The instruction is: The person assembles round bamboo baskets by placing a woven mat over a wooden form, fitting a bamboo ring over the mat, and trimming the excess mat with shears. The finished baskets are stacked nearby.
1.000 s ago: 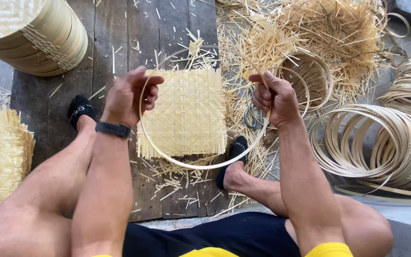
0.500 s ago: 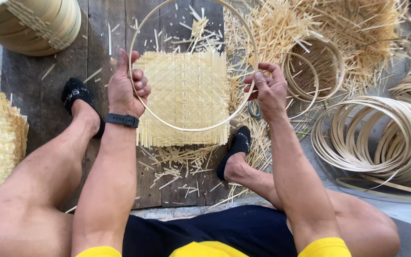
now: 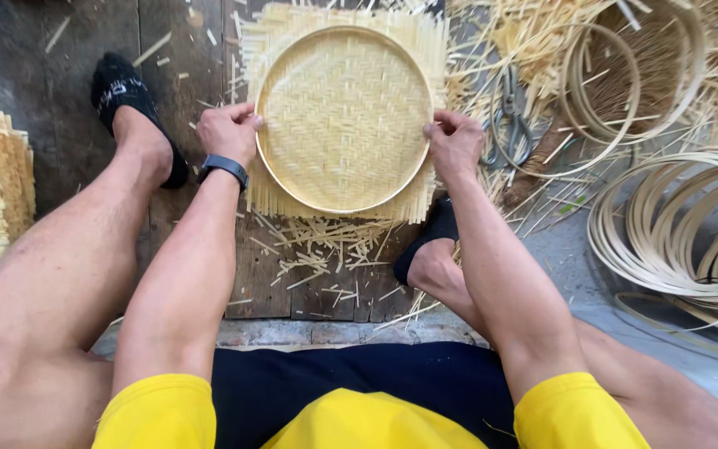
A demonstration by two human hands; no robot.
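Left hand: the left hand (image 3: pixel 228 133) is pressing on the left edge of the bamboo hoop (image 3: pixel 276 179), fingers curled over the rim, grasping it against the mat.
Right hand: the right hand (image 3: pixel 454 143) is pinching the hoop's right edge in the same way, fingertips on the rim.
Woven mat: the square woven mat (image 3: pixel 342 112) is lying between the two hands on the plank floor (image 3: pixel 68 75), its loose strip ends sticking out beyond the hoop on all sides.
Handling: the mat is looking light, thin and springy, likely fraying at its edges; the hoop seems stiff yet flexible, best held at opposite sides of its rim.
Nearby: scissors (image 3: pixel 508 125) are lying just beyond the right hand, with coiled bamboo rings (image 3: pixel 675 224) farther out.
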